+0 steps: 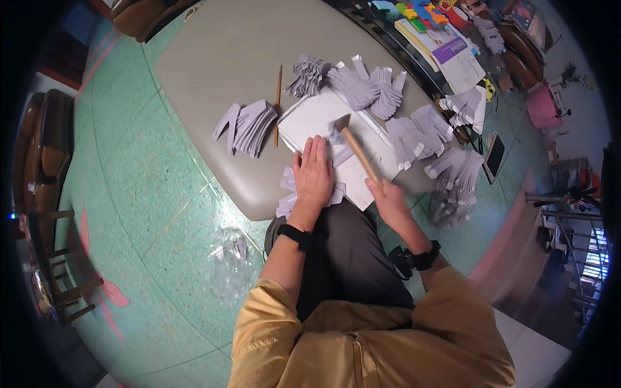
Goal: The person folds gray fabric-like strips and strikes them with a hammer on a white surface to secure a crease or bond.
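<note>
My right hand (390,199) is closed around the wooden handle of a hammer (362,154). The hammer's head is over a grey-lilac strip on a white board (301,124); whether they touch I cannot tell. Beside it, my left hand (314,176) lies flat, fingers stretched forward, pressing on the board and strips. More folded strips (286,180) stick out from under that hand, near my knee. Fanned bundles of the same strips lie around the board: one on the left (253,126), others at the far side (352,87) and the right (419,136).
A thin brown stick (278,107) lies left of the board on the grey-beige padded surface (220,58). Beyond are toy bricks (422,14) and a booklet (456,61). A dark-screened device (494,158) is at right. A clear plastic bag (226,265) lies on the green floor.
</note>
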Action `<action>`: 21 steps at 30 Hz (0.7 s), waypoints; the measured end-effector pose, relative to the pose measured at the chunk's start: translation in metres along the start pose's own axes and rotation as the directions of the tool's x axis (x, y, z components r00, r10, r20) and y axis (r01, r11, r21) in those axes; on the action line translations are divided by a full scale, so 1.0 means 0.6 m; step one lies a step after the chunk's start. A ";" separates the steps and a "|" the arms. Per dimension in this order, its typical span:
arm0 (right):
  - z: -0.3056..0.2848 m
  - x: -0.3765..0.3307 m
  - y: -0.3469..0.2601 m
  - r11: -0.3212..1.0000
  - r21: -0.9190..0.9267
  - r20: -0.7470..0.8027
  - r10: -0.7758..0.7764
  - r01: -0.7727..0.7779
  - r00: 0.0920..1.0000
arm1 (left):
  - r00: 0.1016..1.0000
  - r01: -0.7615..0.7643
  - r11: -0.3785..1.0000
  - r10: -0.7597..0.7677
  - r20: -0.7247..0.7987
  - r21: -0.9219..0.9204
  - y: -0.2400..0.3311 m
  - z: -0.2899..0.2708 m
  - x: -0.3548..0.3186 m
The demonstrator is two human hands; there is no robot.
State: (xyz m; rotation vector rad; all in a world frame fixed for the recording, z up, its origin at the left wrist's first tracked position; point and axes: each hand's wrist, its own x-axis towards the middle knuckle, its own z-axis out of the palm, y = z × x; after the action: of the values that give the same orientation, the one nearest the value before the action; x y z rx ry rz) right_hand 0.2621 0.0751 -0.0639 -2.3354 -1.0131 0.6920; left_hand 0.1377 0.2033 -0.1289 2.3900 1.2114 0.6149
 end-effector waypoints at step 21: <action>0.035 -0.006 0.063 0.988 0.065 0.045 0.137 -0.139 0.990 | 1.000 -0.008 0.973 0.002 -0.026 -0.230 0.008 -0.005 -0.005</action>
State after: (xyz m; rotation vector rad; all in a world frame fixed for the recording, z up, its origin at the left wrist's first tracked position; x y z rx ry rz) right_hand 0.2666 0.0547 -0.1022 -2.3571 -0.8372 0.8171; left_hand 0.1375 0.1986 -0.1247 2.1986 1.0809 0.7462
